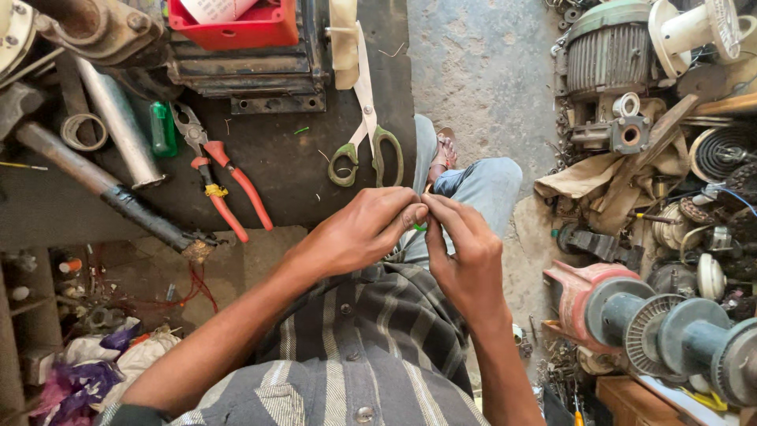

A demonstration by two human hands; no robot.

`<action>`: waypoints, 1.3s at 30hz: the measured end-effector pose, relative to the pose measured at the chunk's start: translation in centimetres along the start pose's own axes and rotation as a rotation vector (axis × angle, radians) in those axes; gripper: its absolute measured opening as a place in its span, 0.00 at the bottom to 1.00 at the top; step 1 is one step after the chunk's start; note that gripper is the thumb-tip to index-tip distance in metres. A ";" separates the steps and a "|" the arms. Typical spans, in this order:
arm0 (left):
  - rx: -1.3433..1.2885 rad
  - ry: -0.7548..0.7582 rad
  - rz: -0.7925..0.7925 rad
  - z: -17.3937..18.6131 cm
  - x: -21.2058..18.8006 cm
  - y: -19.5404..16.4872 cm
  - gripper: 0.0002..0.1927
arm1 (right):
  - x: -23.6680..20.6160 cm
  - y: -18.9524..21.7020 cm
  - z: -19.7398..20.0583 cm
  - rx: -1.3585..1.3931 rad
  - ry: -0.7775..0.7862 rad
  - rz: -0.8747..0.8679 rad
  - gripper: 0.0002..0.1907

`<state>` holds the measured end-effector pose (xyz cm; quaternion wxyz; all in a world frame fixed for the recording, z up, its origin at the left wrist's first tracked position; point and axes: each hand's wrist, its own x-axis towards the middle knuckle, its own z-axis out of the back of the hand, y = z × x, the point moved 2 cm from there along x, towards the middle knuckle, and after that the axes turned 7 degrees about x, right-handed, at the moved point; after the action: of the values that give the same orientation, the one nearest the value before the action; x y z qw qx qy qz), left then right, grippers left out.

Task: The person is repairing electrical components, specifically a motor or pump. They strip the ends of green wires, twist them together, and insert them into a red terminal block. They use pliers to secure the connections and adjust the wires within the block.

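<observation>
Now both hands meet just below the scissors (365, 126) — left hand (359, 233) and right hand (465, 252) pinching a small green piece (419, 227) between fingertips. Red-handled pliers (221, 177) lie left of the scissors on the dark counter (292, 170).

Desk (307, 170): dark, matt, scuffed sheet, looks like rubber or worn metal. Pliers (221, 177): dull steel jaws, glossy red plastic grips. Scissors (367, 134): bright steel blades, green coated handles. Pipe (118, 118) near the left edge: smooth bare metal. Bin (236, 24) at the far edge: shiny red plastic. Floor (481, 71): rough grey concrete. Shirt (371, 347): striped woven cloth. Motor (607, 51): ribbed, dusty cast metal.
</observation>
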<state>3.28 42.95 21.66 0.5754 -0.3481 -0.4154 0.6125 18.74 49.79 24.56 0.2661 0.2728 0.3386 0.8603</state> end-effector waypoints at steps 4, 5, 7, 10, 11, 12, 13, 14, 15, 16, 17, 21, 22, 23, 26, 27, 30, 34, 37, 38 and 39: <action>0.140 0.042 -0.058 0.8 0.1 -0.9 0.07 | -0.9 -0.9 -0.1 0.046 0.001 -0.119 0.13; 0.174 0.064 -0.064 1.0 0.2 -1.0 0.06 | -1.2 -1.4 -0.2 0.129 0.005 -0.200 0.12; 0.210 0.067 -0.112 1.4 0.0 -1.5 0.07 | -1.7 -2.4 -0.1 0.294 0.012 -0.355 0.12; 0.252 0.040 -0.230 1.9 -0.6 -2.4 0.13 | -1.9 -4.0 0.2 0.845 0.069 -0.596 0.13; 0.284 0.044 -0.265 1.9 -0.7 -2.7 0.14 | -2.1 -4.1 0.4 1.011 0.069 -0.617 0.15; 0.317 0.048 -0.300 2.0 -0.8 -3.0 0.15 | -2.1 -4.2 0.6 1.176 0.068 -0.634 0.16; 0.315 0.040 -0.330 2.2 -1.0 -3.3 0.17 | -2.2 -4.1 0.6 1.342 0.069 -0.649 0.18; 0.312 0.031 -0.356 2.3 -1.4 -3.6 0.19 | -2.4 -3.9 0.7 1.401 0.070 -0.668 0.18; 0.310 0.023 -0.382 2.6 -1.7 -3.8 0.21 | -2.8 -3.5 0.8 1.461 0.071 -0.687 0.18; 0.321 0.021 -0.406 2.8 -1.8 -3.9 0.22 | -3.0 -3.1 0.7 1.519 0.072 -0.703 0.18; 0.331 0.020 -0.428 3.0 -1.9 -3.9 0.23 | -3.3 -2.6 0.4 1.577 0.071 -0.732 0.18; 0.353 0.054 -0.546 4.4 -2.8 -3.6 0.25 | -4.6 -0.7 -1.2 1.859 0.116 -0.804 0.16; 0.365 0.089 -0.521 4.7 -3.0 -3.4 0.24 | -4.7 -0.4 -1.4 1.937 0.135 -0.802 0.16; 0.376 0.121 -0.500 4.9 -3.3 -3.1 0.22 | -4.7 -0.5 -1.3 1.728 0.124 -0.807 0.16; 0.388 0.128 -0.454 4.8 -3.4 -2.6 0.17 | -3.9 -0.7 -0.6 1.202 0.101 -0.738 0.17; 0.389 0.120 -0.435 4.8 -3.7 -2.5 0.16 | -3.7 -0.3 -0.5 1.102 0.103 -0.681 0.17; 0.431 0.009 -0.469 3.8 -3.5 -2.4 0.12 | -2.8 0.9 0.4 0.528 0.060 -0.502 0.16; 0.244 -0.153 -0.234 2.7 -3.5 -2.2 0.10 | -1.6 2.4 0.2 0.304 -0.032 -0.393 0.09; 0.030 -0.205 -0.055 1.9 -3.4 -2.1 0.08 | -0.9 2.9 0.1 0.198 -0.037 -0.309 0.07; 0.007 -0.217 -0.035 1.7 -3.4 -2.1 0.08 | -0.9 3.0 0.1 0.182 -0.044 -0.284 0.07; -0.016 -0.227 -0.015 1.5 -3.4 -2.1 0.08 | -1.0 3.1 0.2 0.166 -0.053 -0.259 0.07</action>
<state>3.14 39.42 24.01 0.5264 -0.2781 -0.4854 0.6403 18.71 47.27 26.64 0.3602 0.2705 0.4337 0.7804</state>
